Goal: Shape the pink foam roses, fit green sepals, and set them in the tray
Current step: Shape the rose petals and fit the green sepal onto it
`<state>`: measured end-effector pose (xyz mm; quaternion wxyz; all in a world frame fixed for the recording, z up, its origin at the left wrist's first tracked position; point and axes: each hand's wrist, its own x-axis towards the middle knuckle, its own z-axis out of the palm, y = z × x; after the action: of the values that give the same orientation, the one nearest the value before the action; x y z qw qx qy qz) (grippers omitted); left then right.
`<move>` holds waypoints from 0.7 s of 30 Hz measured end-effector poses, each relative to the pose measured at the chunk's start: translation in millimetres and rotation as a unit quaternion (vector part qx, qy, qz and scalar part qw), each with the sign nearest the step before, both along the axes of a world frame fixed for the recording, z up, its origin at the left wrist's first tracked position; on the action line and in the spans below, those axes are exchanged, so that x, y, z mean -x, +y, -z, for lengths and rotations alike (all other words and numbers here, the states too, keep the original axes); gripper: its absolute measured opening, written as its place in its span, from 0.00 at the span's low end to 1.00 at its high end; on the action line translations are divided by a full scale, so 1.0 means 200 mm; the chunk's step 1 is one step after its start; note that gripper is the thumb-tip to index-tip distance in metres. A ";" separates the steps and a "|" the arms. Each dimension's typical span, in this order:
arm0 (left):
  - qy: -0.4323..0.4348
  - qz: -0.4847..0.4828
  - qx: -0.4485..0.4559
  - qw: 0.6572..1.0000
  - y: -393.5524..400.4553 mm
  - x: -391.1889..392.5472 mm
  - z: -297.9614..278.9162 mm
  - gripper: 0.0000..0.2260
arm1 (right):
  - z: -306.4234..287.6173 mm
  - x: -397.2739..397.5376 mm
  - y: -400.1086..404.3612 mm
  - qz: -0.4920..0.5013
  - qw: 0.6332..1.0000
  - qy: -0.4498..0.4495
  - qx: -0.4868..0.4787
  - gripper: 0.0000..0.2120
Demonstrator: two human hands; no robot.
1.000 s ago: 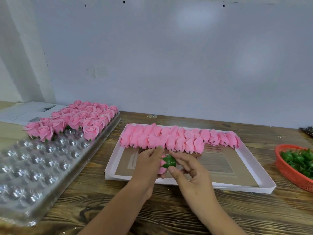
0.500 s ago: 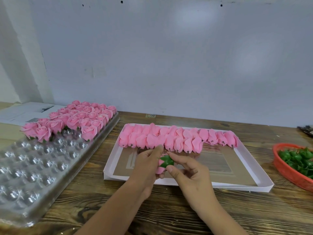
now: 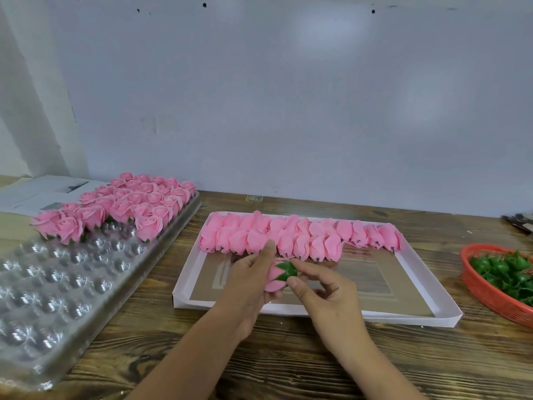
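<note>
My left hand [image 3: 248,281] grips a pink foam rose [image 3: 272,280] over the front of the white cardboard box [image 3: 403,316]. A green sepal [image 3: 287,270] sits on the rose's base, and my right hand [image 3: 323,287] pinches it with thumb and fingers. Behind my hands, unshaped pink rose buds [image 3: 300,236] lie in rows along the box's back. On the left, the clear plastic tray [image 3: 57,287] holds finished roses [image 3: 121,206] in its far half; its near cups are bare.
A red basket [image 3: 484,293] of green sepals [image 3: 507,269] stands at the right edge of the wooden table [image 3: 288,365]. Papers [image 3: 37,192] lie behind the tray at the left. Dark tools [image 3: 519,222] rest at the far right. A white wall rises behind.
The sepal now sits pushed down over the rose's base, and more of the pink rose shows beside my left hand. Both hands have stayed over the box's front.
</note>
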<state>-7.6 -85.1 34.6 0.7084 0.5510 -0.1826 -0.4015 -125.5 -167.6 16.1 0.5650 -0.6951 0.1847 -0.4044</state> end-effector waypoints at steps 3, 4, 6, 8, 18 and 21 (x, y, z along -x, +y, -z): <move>0.020 0.045 0.042 0.998 0.01 -0.01 -0.01 0.21 | -0.01 0.01 -0.03 0.018 0.999 -0.010 -0.031 0.14; 0.030 0.062 0.051 0.996 0.02 -0.02 -0.02 0.18 | -0.01 0.01 -0.04 0.019 0.999 -0.009 -0.042 0.12; 0.043 0.097 0.063 0.992 0.03 -0.03 -0.03 0.14 | -0.02 0.02 -0.06 0.019 0.997 -0.011 -0.068 0.11; 0.043 0.126 0.072 0.989 0.03 -0.03 -0.03 0.13 | -0.03 0.03 -0.08 0.013 0.994 -0.024 -0.110 0.11; -0.028 0.136 0.097 0.986 0.04 -0.02 -0.05 0.11 | -0.06 0.05 -0.10 -0.037 0.974 -0.026 -0.221 0.13; -0.044 0.137 0.090 0.985 0.05 -0.01 -0.05 0.12 | -0.07 0.07 -0.12 -0.062 0.969 -0.025 -0.238 0.14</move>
<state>-5.7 -75.9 43.8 0.6851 0.4718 -0.3230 -0.4514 -139.0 -190.8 29.5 0.7426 -0.5407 0.2175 -0.3301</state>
